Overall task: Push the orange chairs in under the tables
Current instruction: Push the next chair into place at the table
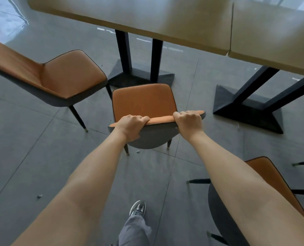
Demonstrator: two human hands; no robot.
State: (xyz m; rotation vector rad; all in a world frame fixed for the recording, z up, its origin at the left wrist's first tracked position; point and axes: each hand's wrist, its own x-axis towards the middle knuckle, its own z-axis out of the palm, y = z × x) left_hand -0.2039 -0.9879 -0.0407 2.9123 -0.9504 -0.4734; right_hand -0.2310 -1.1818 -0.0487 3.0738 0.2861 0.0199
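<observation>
Gripping the top edge of the middle orange chair, both hands are curled tight over its backrest: the left hand wraps the near-left corner, the right hand the near-right corner, fingers folded over the front, thumbs hidden behind. That wide two-handed hold looks chosen to steer the chair straight rather than let it swing. The chair stands on the tiled floor just short of the left table, seat facing its black pedestal base, not yet under the top. I'd say the push is only beginning! To the chair's left a second orange chair sits angled and well out from the table; behind and right of the chair, a third one waits near the person's right forearm. Beyond the chair's right corner, the right table butts against the left one. One shoe steps forward behind the chair.
</observation>
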